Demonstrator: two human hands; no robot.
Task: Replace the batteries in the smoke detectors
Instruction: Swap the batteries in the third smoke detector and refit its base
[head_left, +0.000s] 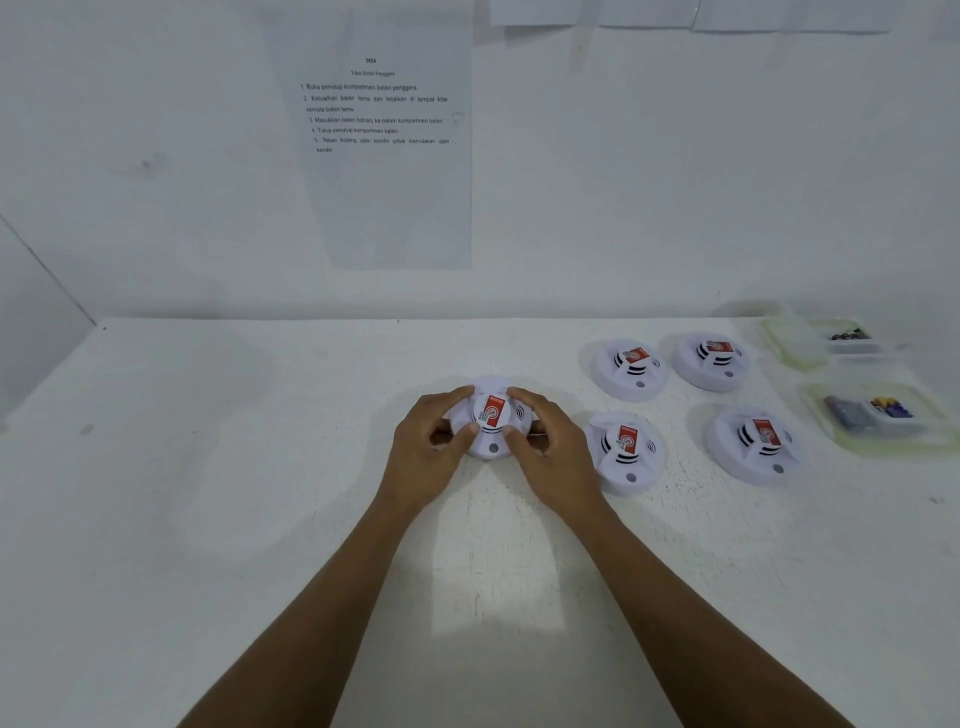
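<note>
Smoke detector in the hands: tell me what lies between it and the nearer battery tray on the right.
Two stand in line on the table: the near-middle smoke detector and the near-right smoke detector, between the held smoke detector and the near battery tray.

The white bench (260, 519) has scuffed, speckled paint. On its right half sit four round white smoke detectors with red labels, set apart in two rows: the far left detector (629, 370) and far right detector (711, 361) behind, the near left detector (626, 452) and near right detector (756, 444) in front, with a fifth, the middle detector (491, 418), at the bench's centre. By the right edge lie two clear plastic trays, the far tray (784, 345) with small dark pieces (848, 334) in it and the near tray (883, 444) with grey and yellow-blue batteries (847, 413).
</note>
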